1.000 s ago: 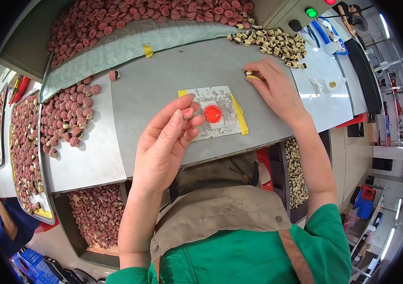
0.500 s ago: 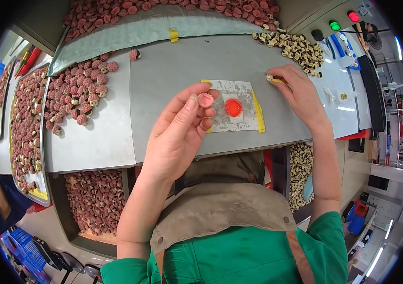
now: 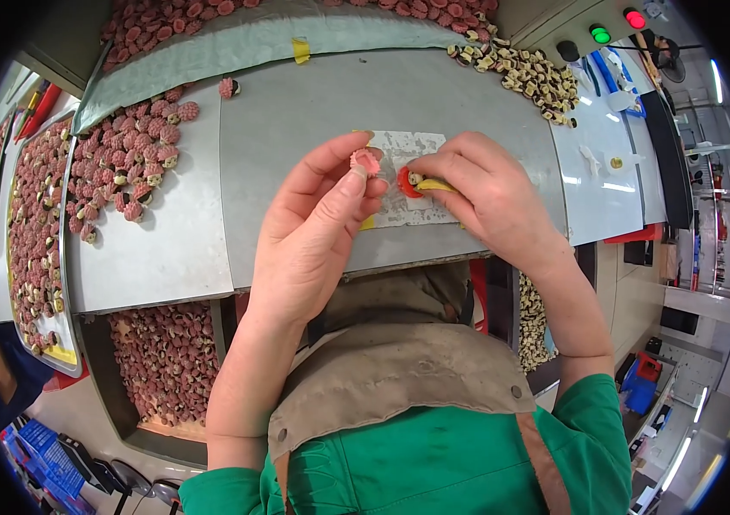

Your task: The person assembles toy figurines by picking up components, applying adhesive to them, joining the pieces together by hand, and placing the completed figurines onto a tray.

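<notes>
My left hand (image 3: 311,219) pinches a small pink bumpy cap (image 3: 366,161) between thumb and fingertips, its hollow side showing. My right hand (image 3: 495,193) is closed round a small cream-and-dark piece (image 3: 416,178), held at the round red patch (image 3: 405,181). Whether the piece touches the red surface I cannot tell. Something yellow (image 3: 436,184) shows along the right fingers. Beneath both hands lies a speckled whitish plate (image 3: 421,142), partly covered by them.
Pink caps (image 3: 433,9) fill the far edge behind a pale green sheet (image 3: 210,69). Pink-and-cream pieces (image 3: 129,159) spread at left, with a full tray (image 3: 64,330) beyond. Cream-and-dark pieces (image 3: 536,77) heap at far right. Two drawers (image 3: 99,378) hang below the grey worktop (image 3: 296,112).
My right hand has moved left from the far right of the worktop to the red patch, bringing the cream-and-dark piece along. My left hand still pinches the pink cap, turned slightly.
</notes>
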The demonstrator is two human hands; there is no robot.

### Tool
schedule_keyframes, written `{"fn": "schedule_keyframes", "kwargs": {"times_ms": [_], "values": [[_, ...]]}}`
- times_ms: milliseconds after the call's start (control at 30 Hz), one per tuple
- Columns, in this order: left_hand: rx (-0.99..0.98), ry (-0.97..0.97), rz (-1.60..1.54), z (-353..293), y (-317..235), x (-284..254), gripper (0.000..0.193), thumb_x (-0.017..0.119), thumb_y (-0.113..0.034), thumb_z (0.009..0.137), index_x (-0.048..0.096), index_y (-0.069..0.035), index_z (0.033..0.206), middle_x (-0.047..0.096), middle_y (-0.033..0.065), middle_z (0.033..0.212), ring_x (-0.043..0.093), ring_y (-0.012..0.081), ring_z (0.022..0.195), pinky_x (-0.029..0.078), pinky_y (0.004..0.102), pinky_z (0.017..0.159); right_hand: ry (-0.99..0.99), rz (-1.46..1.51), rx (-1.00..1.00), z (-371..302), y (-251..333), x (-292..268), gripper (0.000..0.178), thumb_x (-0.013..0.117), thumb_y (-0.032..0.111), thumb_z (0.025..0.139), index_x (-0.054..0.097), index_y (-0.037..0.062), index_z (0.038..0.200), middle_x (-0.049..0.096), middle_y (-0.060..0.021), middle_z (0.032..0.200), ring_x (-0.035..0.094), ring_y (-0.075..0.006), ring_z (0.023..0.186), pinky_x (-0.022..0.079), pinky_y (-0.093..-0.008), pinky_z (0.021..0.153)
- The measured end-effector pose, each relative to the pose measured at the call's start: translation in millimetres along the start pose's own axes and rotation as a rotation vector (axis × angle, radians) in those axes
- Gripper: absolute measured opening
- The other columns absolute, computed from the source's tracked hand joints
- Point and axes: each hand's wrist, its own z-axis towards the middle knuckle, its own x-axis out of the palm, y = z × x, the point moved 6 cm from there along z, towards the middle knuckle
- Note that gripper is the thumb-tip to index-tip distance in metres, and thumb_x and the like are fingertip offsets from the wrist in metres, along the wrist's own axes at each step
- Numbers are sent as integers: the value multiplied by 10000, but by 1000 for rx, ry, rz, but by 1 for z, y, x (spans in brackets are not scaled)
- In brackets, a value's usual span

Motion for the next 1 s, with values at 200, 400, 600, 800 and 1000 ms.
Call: {"fn": "schedule_keyframes", "kwargs": {"times_ms": [200,400,600,800,1000], "values": [[0,-25,7,-2,0,1,347,535,-122,955,476,-29,1284,584,24,1106,576,101,971,462,237,864,-20,56,6,1,-1,4,230,676,37,747,661,56,976,573,-79,855,569,-248,787,478,-347,678],[11,-14,-16,-2,0,-1,345,543,-143,954,478,-27,1273,588,37,1119,574,97,958,454,240,866,-14,75,-78,3,-6,2,246,693,31,734,691,81,975,587,-51,831,567,-220,776,479,-332,673],[-15,-9,33,-2,2,-2,326,529,-182,966,495,-28,1250,590,64,1146,570,89,953,451,242,859,1,187,14,1,-9,3,237,659,7,773,673,62,1003,600,-62,870,577,-206,830,476,-306,714],[-22,-27,182,-2,3,4,301,522,-179,971,514,-22,1228,600,52,1117,569,88,950,450,240,842,-88,703,279,-10,-13,7,253,611,2,843,598,13,1095,592,-92,1031,580,-170,910,459,-284,828],[-30,-3,173,-2,4,8,281,526,-161,969,531,-15,1209,597,36,1094,565,90,960,451,240,831,-215,586,77,2,6,0,234,625,28,843,610,47,1075,614,-85,993,606,-175,841,494,-292,751]]}}
